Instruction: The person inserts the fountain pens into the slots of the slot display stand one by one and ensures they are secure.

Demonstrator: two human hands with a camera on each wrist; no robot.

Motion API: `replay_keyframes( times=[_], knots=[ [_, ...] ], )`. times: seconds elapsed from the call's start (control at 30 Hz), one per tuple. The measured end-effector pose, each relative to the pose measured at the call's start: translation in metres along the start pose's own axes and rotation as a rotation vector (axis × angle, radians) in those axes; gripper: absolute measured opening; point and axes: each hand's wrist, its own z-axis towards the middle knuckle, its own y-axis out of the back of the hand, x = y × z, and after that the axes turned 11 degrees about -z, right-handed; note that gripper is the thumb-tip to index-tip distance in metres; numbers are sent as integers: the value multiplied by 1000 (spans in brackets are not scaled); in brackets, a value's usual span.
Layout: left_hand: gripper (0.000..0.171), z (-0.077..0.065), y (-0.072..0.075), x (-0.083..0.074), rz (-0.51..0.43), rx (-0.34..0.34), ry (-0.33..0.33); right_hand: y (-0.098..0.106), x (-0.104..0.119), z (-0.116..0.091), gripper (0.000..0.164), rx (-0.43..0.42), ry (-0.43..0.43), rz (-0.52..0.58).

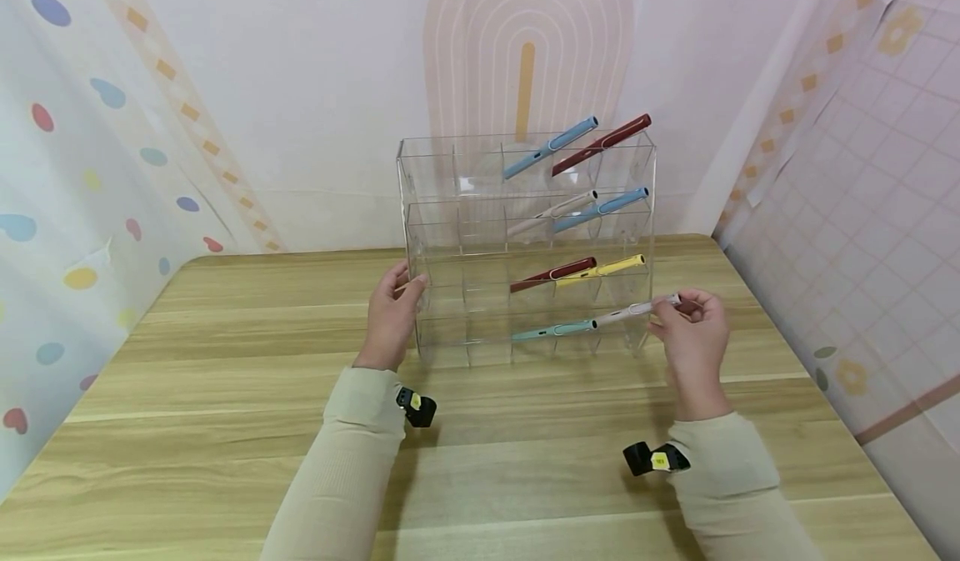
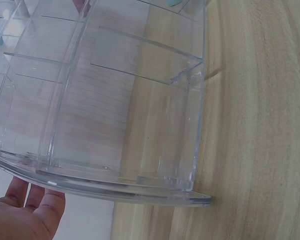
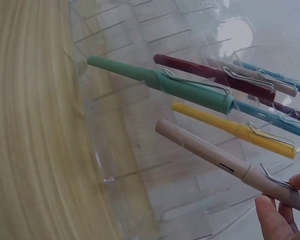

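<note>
A clear acrylic pen rack (image 1: 442,269) with several stacked tiers stands on the wooden table. My left hand (image 1: 390,315) is at the rack's left side. In the left wrist view its fingers (image 2: 51,210) rest against the outside of the side panel. My right hand (image 1: 693,336) pinches a pale pinkish-grey pen (image 3: 205,152) by its capped end, near the metal clip. That pen slants at the right of the lowest tier, its free end beside a mint green pen (image 1: 555,330). Just above lie a yellow pen (image 1: 607,269) and a dark red pen (image 1: 555,274).
Higher tiers hold a beige pen (image 1: 555,215), two blue pens, one on the top tier (image 1: 551,148), and another dark red pen (image 1: 603,146). Behind the wooden table (image 1: 187,361) hangs a patterned curtain (image 1: 337,86), with more along both sides.
</note>
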Motion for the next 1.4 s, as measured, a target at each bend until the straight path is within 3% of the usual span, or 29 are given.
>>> replay_keyframes(
  times=[0.83,1.4],
  knots=[
    [47,1,1,1,8,2,-9,-20,-26,-10,25,39,-57,-9],
    [48,0,2,1,27,4,-17,-25,-32,-14,24,48,-32,-70]
  ],
)
